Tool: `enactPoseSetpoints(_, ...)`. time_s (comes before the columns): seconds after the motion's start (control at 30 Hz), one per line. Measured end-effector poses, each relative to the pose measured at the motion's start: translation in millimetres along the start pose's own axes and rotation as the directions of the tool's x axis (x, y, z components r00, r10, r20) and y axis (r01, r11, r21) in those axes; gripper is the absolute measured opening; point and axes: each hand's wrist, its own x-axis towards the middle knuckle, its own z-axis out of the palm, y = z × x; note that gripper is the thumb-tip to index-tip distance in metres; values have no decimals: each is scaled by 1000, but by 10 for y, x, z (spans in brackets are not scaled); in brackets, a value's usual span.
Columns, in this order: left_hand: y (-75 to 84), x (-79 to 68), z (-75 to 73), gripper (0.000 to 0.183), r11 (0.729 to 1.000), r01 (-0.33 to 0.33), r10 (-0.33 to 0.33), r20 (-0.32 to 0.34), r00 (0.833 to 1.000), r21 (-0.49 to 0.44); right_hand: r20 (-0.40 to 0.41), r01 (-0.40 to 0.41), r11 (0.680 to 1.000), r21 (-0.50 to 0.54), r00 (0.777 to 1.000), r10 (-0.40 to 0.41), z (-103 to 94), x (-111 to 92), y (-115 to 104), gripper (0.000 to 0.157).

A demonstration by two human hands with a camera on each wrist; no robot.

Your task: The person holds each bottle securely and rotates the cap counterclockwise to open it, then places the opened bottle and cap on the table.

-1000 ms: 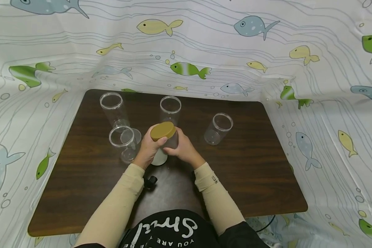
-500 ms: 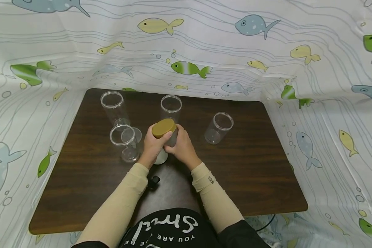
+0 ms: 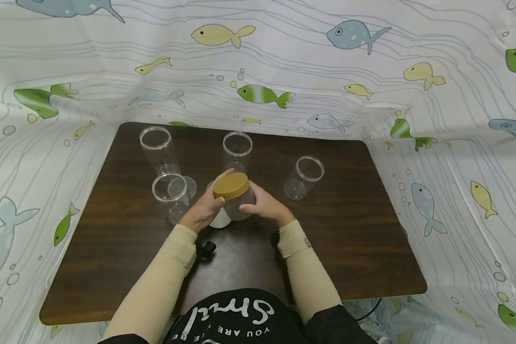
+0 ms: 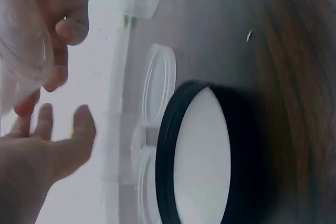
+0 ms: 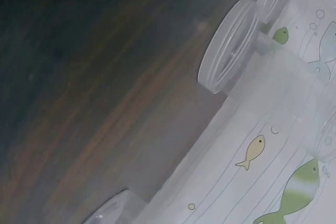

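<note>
A clear jar (image 3: 240, 206) with a gold lid (image 3: 231, 185) is held between both hands above the table. My left hand (image 3: 204, 208) curves round the lid, its thumb at the lower edge. On the jar's other side, my right hand (image 3: 266, 204) grips the body, thumb in front. The left wrist view shows the jar's base (image 4: 23, 51) near the right hand's fingers (image 4: 73, 30). Under the hands, a white disc (image 3: 220, 220) shows partly. In the left wrist view, a round white-faced thing with a black rim (image 4: 167, 156) appears close up.
Several clear jars with no lids on them stand about: front left (image 3: 178, 217), back left (image 3: 159, 155), back middle (image 3: 237, 155) and right (image 3: 303, 179). A clear round piece (image 3: 191, 188) shows behind the front-left one. The brown table (image 3: 344, 239) backs onto a fish-patterned curtain (image 3: 284, 57).
The hands first closed in tightly round the jar, then moved apart a little. The left hand shifted its hold, and the jar's body now shows more. The other jars have not moved.
</note>
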Motion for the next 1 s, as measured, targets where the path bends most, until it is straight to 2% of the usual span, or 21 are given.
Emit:
enactPoseSetpoints(0.07, -45, -11, 13, 119, 1000, -22, 22, -3, 1000, -1, 37, 1, 1000, 31, 999, -2, 4, -1, 5, 98)
enactPoseSetpoints(0.17, -88, -24, 50, 108, 999, -49, 51, -73, 996, 23, 43, -4, 1000, 9, 999, 3, 26, -3, 8, 93)
enactPoseSetpoints(0.3, -77, -5, 111, 91, 996, -58, 68, -156, 985, 69, -58, -35, 989, -141, 998, 27, 52, -16, -10, 89)
enactPoseSetpoints(0.43, -48, 7, 181, 68, 994, -18, 43, -243, 969, 106, -162, -85, 956, -280, 986, 40, 98, 1, -19, 86)
enactPoseSetpoints(0.5, -44, 17, 221, 65, 990, 19, 26, -311, 950, 139, -203, -105, 936, -337, 979, 37, 133, 22, -9, 87)
enactPoseSetpoints(0.57, -47, 39, 252, 66, 982, 66, 9, -387, 922, 179, -251, -138, 906, -401, 967, 36, 180, 43, 3, 90)
enactPoseSetpoints(0.73, -96, 83, 323, 71, 961, 148, 1, -540, 842, 232, -364, -221, 816, -534, 931, 14, 290, 63, 50, 93)
enactPoseSetpoints(0.8, -112, 87, 354, 72, 958, 154, 13, -573, 820, 242, -374, -222, 807, -548, 927, 1, 302, 65, 58, 92)
enactPoseSetpoints(0.83, -114, 89, 365, 74, 958, 151, 21, -581, 814, 246, -369, -218, 812, -542, 929, 3, 295, 65, 59, 92)
enactPoseSetpoints(0.87, -108, 88, 377, 78, 960, 137, 31, -578, 816, 245, -360, -211, 824, -525, 933, 9, 278, 62, 54, 92)
enactPoseSetpoints(0.9, -104, 85, 374, 82, 961, 128, 32, -560, 828, 245, -346, -200, 843, -499, 938, 17, 253, 56, 50, 93)
enactPoseSetpoints(0.93, -96, 83, 367, 90, 967, 107, 33, -528, 849, 232, -330, -190, 864, -466, 943, 29, 218, 44, 43, 93)
enactPoseSetpoints(1.0, -81, 82, 328, 108, 982, 44, 39, -427, 903, 184, -287, -162, 910, -382, 957, 50, 128, 12, 28, 92)
